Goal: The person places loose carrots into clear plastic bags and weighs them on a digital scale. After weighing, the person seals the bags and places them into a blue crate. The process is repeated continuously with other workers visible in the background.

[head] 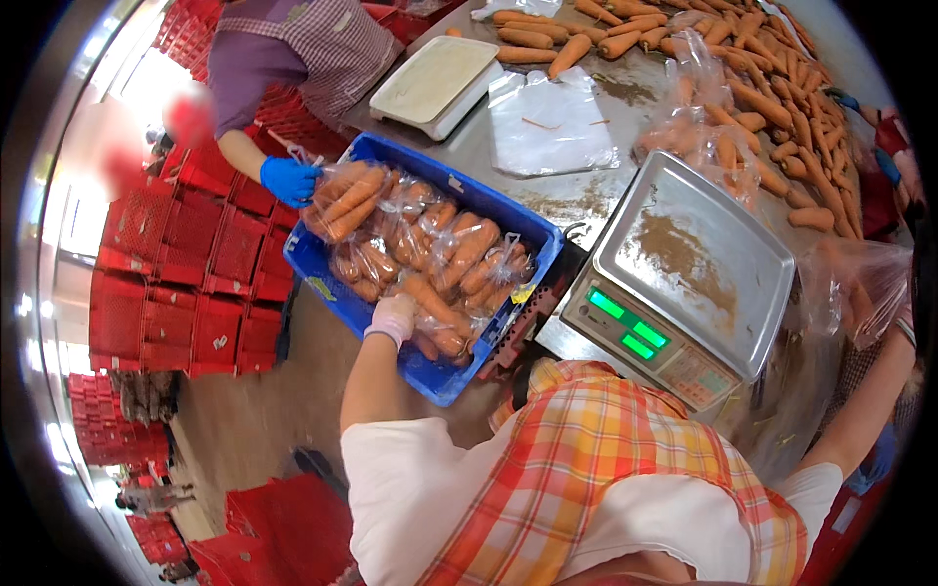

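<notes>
My left hand (394, 319), in a pale glove, is closed at the end of a clear bag of carrots (437, 311) in the blue crate (432, 388). Its fingertips are partly hidden. More tied bags of carrots (462, 249) fill this crate. At the far right rim, my right hand (906, 322) grips a clear plastic bag (854, 286) with carrots showing through it; the picture's edge cuts off part of the hand. Between my arms stands a digital scale (696, 256), its steel pan bearing brown dirt and its green display lit.
Opposite, a co-worker's blue-gloved hand (290, 182) holds a bag of carrots (347, 201) over the crate's far-left corner. A second scale (436, 80), flat plastic bags (551, 121) and heaped carrots (777, 110) lie on the metal table (564, 194). Red crates (194, 293) are stacked left.
</notes>
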`<state>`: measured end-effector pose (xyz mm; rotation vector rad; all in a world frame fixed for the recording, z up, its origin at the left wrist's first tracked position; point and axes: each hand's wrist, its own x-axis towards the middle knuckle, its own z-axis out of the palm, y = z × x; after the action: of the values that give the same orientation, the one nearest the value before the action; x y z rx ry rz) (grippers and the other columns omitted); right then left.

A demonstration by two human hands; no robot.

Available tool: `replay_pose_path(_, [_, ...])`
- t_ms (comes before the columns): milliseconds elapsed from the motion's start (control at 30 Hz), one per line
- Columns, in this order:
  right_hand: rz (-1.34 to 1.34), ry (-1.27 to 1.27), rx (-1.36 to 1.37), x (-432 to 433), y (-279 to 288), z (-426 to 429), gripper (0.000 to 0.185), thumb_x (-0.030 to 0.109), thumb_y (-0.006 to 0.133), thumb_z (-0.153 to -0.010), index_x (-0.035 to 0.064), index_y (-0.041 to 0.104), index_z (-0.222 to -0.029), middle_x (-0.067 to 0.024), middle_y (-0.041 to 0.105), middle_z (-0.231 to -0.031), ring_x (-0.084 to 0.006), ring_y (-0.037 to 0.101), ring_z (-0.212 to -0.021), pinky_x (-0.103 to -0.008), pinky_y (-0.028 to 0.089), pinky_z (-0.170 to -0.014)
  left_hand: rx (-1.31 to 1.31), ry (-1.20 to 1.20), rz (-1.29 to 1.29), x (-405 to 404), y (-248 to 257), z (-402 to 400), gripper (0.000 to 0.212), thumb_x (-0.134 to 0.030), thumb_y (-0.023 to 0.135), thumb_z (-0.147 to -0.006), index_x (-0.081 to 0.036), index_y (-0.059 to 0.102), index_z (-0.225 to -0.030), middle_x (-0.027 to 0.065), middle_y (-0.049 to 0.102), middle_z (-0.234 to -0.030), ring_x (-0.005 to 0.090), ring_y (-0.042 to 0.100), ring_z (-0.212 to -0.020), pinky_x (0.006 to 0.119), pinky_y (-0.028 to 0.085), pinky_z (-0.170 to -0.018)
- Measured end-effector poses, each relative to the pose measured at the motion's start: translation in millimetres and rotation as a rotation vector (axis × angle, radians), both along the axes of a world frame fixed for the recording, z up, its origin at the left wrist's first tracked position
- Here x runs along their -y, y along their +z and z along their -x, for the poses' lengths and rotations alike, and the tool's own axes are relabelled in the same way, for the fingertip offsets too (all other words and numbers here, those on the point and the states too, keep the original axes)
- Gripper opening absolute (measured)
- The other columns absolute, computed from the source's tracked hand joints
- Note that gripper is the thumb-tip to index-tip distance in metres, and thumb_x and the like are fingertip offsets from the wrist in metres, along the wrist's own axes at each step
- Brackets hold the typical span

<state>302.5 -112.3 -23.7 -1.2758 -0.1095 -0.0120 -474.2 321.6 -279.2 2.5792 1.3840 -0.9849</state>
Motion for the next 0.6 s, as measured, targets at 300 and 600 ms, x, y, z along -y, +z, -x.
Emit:
replay_pose_path(300, [-0.226,0.164,0.136,-9,78,137,0.036,0.008,0.048,-0.097,0.0005,0.053,-0.132,0.0082,0.031,-0.061,-0.0033,0.026,-0.046,-0.0179,0.027,-0.041,0.102,-0.149,0.105,-68,12,-30,0.031,-0.035,0.063,-0.081,-0.017,0.072,-0.105,0.019,0.068,-0.105,0.0353,0.064,-0.101,0.045,0.051,-0.088])
replay_pose_path(600, [-0.485,0.277,-0.236,-110,108,275,0.032,0.011,0.058,-0.094,0.0047,0.061,-0.126,0.0112,0.027,-0.056,-0.0004,0.023,-0.043,-0.0147,0.022,-0.036,0.992,-0.518,0.303,69,178,-245,0.092,-0.029,0.079,-0.073,-0.01,0.03,-0.149,0.0209,0.056,-0.13,0.0344,0.056,-0.118,0.036,0.043,-0.1])
